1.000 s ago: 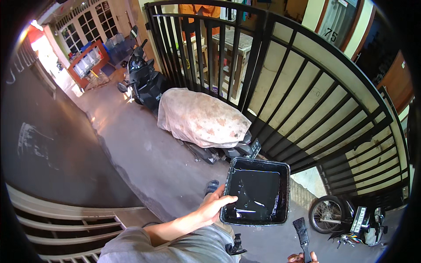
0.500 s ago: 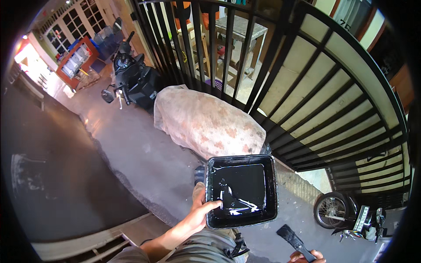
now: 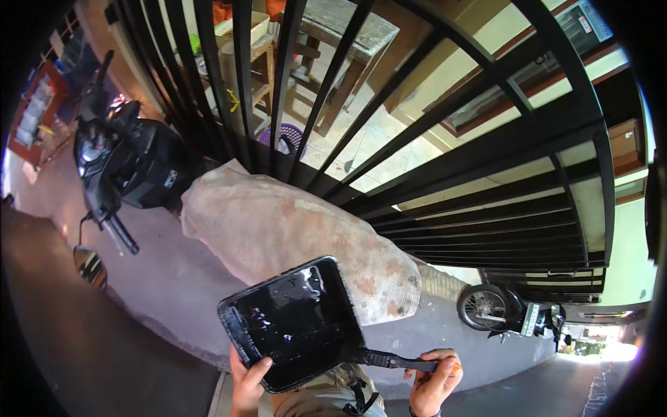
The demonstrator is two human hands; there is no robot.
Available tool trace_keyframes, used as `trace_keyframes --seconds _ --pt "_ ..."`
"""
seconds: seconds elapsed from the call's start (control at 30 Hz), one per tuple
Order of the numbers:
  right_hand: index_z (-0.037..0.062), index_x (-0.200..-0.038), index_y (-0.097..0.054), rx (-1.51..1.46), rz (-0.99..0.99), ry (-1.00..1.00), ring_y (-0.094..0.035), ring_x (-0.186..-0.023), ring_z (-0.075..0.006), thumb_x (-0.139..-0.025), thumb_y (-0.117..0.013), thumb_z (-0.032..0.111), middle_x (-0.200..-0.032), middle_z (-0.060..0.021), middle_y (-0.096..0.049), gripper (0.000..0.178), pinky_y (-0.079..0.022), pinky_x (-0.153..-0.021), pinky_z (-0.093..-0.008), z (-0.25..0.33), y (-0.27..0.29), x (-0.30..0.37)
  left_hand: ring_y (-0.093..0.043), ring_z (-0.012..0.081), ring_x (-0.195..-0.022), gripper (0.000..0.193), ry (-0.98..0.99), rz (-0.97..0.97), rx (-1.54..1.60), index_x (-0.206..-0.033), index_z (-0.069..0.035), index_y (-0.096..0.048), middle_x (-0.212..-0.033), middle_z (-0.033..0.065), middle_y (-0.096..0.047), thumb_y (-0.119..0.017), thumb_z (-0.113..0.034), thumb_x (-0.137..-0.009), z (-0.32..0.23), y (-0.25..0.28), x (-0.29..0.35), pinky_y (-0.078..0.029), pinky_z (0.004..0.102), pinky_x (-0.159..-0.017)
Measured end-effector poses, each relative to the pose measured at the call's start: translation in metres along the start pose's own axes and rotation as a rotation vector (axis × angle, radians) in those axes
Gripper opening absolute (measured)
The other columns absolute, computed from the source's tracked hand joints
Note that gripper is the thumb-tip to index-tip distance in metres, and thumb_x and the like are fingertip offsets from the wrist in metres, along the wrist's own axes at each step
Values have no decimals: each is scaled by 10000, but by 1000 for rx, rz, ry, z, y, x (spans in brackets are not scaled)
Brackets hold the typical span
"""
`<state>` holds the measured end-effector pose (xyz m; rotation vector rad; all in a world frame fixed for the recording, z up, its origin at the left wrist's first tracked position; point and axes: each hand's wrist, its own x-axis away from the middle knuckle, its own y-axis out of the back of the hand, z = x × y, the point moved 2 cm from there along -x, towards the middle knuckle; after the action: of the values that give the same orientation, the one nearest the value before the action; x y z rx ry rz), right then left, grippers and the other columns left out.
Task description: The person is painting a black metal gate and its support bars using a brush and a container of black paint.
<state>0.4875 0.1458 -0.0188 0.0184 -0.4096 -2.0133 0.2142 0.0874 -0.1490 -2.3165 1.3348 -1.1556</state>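
Observation:
My left hand (image 3: 246, 382) grips the near left edge of a black square tub (image 3: 237, 335), with the thumb over its rim. Glossy black paint (image 3: 288, 313) coats the inside, and the tub is tilted. In my right hand (image 3: 434, 386) is a paintbrush (image 3: 399, 362), held by its dark handle between thumb and fingers. Its bristle end lies at the tub's near right corner, dark against dark, so the tips are hard to make out. Just beyond the tub stands a motorcycle (image 3: 132, 167) with a stained, pinkish cloth (image 3: 278, 222) draped over its rear.
A black barred gate (image 3: 278, 90) runs behind the covered motorcycle. Through the bars show a wooden table (image 3: 347, 35) and a purple basket (image 3: 285, 139). Another motorcycle (image 3: 486, 307) is parked at the right on the grey pavement (image 3: 160, 271).
The tub has shifted left and turned, tilting. My right hand has brought the brush up from the lower edge to the tub's corner. The whole view has swung to the right.

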Motion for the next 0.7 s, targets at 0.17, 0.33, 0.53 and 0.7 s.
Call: trace_keyframes --seconds 0.17,0.33,0.53,0.7 --pt "-22 -985 -573 -28 31 94 -558 -466 -139 -1125 -448 435 -707 -74 -589 494 -414 -419 -249 -6 -57 -30 -619 277 -1249 773 13 -53 50 -1525 10 -364 -1387 165 -596 -718 11 -838 -28 18 -49 -476 407 -1089" --pt "-11 -933 -543 42 23 28 -572 -442 -153 -1118 -455 438 -670 -76 -573 493 -408 -395 -249 11 -99 -47 -614 290 -1255 789 48 -55 57 -1538 11 -350 -1393 171 -590 -718 2 -840 -41 24 -87 -466 413 -1101" --pt "-8 -951 -557 107 63 1 -581 -444 -149 -1116 -460 440 -646 -90 -609 487 -411 -393 -238 30 -119 -52 -606 330 -1269 728 68 -61 -3 -1514 19 -363 -1405 195 -571 -639 -26 -842 -50 12 -109 -496 441 -1094" --pt "-71 -953 -611 49 65 -52 -606 -480 -179 -1106 -506 418 -700 -169 -688 524 -486 -459 -284 31 -118 -59 -589 292 -1285 787 134 -40 94 -1560 3 -323 -1434 178 -558 -680 25 -860 -42 5 -116 -443 419 -1123"
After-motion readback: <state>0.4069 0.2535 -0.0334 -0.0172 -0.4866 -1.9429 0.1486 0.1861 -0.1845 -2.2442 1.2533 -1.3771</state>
